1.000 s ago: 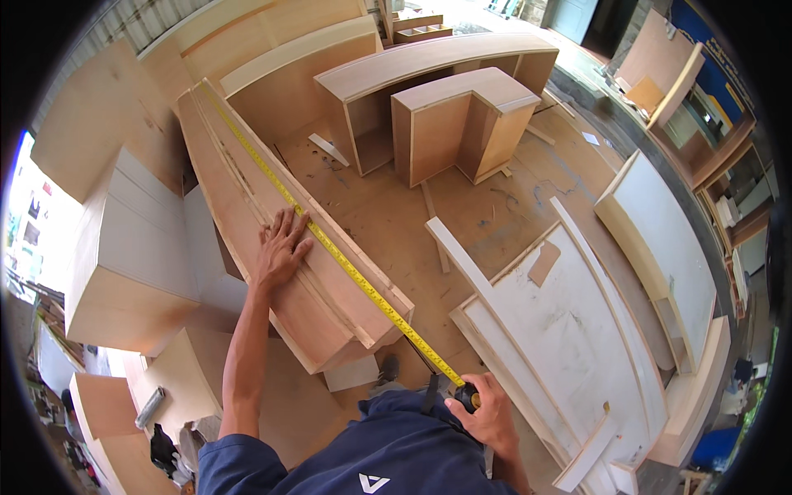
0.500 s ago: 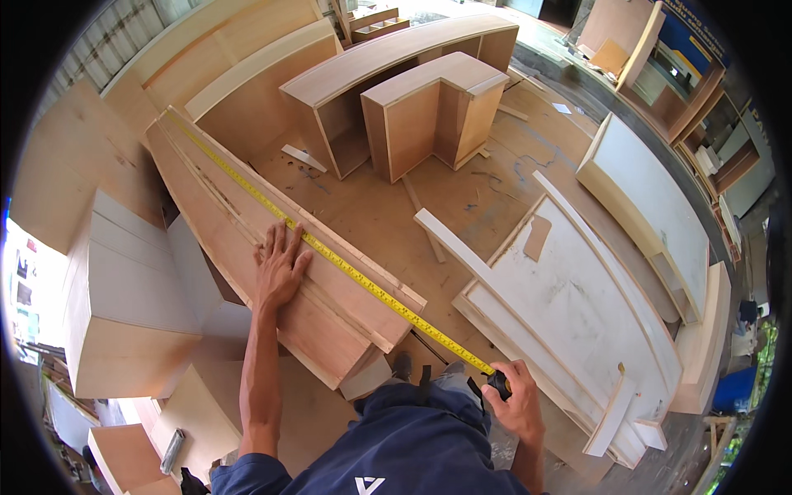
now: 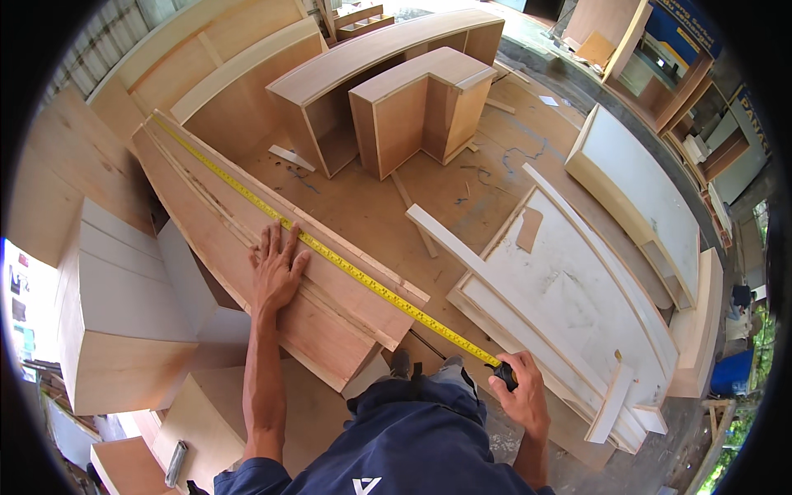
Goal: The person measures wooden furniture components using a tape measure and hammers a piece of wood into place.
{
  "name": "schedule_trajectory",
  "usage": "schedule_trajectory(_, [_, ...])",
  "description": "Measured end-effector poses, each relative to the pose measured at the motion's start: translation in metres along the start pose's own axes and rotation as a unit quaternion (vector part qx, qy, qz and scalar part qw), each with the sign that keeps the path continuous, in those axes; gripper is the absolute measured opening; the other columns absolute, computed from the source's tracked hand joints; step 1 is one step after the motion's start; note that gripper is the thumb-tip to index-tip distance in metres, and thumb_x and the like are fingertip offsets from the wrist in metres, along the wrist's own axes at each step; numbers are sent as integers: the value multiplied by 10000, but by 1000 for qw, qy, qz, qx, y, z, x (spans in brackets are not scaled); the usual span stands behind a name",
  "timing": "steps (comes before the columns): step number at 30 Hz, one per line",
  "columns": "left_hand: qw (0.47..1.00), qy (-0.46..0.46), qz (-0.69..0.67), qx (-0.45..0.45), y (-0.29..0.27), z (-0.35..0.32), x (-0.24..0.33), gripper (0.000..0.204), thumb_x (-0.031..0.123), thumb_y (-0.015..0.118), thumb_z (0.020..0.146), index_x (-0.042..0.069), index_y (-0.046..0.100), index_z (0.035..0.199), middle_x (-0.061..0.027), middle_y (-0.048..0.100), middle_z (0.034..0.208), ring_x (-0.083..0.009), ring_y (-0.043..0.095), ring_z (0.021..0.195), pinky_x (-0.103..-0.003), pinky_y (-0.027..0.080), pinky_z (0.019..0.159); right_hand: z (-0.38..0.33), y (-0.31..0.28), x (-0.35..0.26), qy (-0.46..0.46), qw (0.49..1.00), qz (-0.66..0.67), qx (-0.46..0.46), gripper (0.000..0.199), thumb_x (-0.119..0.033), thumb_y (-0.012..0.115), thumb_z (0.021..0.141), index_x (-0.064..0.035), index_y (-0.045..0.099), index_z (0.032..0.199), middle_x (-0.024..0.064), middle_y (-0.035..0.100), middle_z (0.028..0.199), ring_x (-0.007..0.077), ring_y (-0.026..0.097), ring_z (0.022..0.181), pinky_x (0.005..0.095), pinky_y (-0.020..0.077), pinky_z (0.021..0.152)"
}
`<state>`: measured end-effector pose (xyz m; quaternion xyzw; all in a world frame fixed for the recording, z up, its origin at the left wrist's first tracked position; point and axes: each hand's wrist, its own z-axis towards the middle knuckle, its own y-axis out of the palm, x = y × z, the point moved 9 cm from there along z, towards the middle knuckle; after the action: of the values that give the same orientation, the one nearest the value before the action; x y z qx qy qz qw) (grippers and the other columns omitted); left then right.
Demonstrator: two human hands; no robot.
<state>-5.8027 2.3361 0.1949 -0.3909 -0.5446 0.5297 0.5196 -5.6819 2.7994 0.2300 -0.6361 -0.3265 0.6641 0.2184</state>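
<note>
Hands apart: left hand (image 3: 276, 272) is pressed flat on the long plywood panel (image 3: 239, 239), right hand (image 3: 521, 396) is closed on the tape measure case (image 3: 505, 375). Yellow tape (image 3: 330, 257), stretched along the panel, could sag or unhook if tension is lost.

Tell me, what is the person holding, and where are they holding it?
The right hand grips the black tape measure by its case. The left hand only presses flat on the wooden panel.
</note>
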Motion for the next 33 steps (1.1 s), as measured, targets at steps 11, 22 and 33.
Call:
schedule_trajectory(11, [1000,-6,-8,-8,-2,0,3,601,508,396,992,261,320,1535,-106,210,1616,-313,161,1491,-526,74,1174,0,0,1,4,1000,-4,1,345,-148,700,761,-17,633,1073,156,560,935,323,585,846,391,476,769])
schedule_trajectory(22, [1000,-3,-15,-2,-3,-1,1,617,509,419,984,246,325,1534,-112,218,1613,-321,172,1488,-524,83,1170,2,1,4,7,1000,1,-8,346,-138,694,751,-11,630,1067,159,553,912,322,574,823,397,470,749])
schedule_trajectory(33, [984,-51,-162,58,-11,22,-24,637,381,576,929,117,403,1481,-136,413,1504,-316,295,1434,-539,169,1145,4,6,6,-37,999,38,-12,301,-177,687,762,-23,633,1015,162,544,859,333,569,775,404,461,697])
